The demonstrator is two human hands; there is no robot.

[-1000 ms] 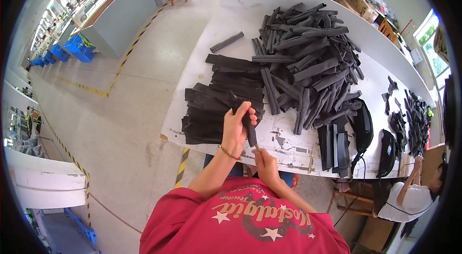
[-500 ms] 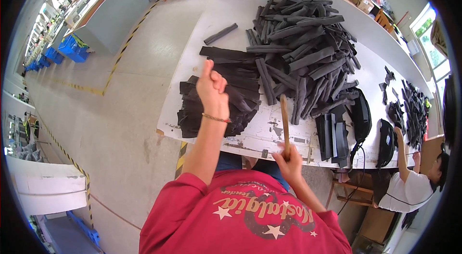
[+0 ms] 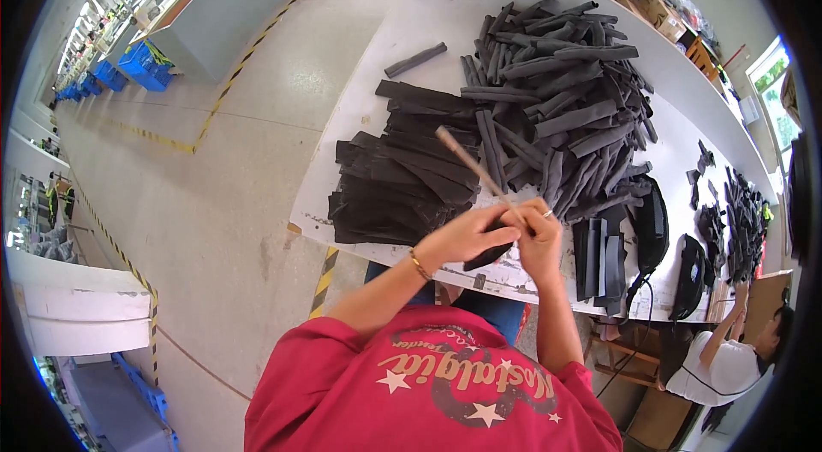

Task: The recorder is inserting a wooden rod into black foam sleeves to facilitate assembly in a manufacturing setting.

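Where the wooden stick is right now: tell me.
In the head view, the wooden stick is near the middle, held in the right hand, slanting up-left so its tip appears over the flat black strips, left of the dark rolled pieces.

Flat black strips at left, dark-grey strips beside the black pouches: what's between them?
Head view: the left hand and right hand, with a wooden stick and black piece, above white tabletop.

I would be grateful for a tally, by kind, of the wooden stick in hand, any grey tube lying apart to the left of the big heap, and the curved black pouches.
Stick: 1
Tube: 1
Pouches: 2
Total: 4
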